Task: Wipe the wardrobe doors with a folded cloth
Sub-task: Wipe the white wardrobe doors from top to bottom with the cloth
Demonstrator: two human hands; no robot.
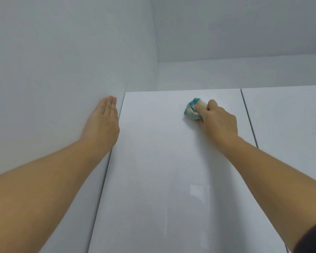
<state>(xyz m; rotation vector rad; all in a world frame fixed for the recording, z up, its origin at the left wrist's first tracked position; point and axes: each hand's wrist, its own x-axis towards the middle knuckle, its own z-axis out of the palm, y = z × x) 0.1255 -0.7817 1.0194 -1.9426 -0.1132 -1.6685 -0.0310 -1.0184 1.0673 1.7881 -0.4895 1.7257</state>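
Note:
A glossy white wardrobe door (162,170) fills the middle of the view, its top edge just above both hands. My right hand (219,119) grips a folded white cloth with a teal border (192,108) and presses it against the door near the top right. My left hand (103,121) lies flat with straight fingers on the white wall beside the door's left edge.
A second white wardrobe door (290,121) adjoins on the right, past a thin dark gap. The white wall (53,70) stands on the left, and the ceiling corner (157,61) sits above the wardrobe top.

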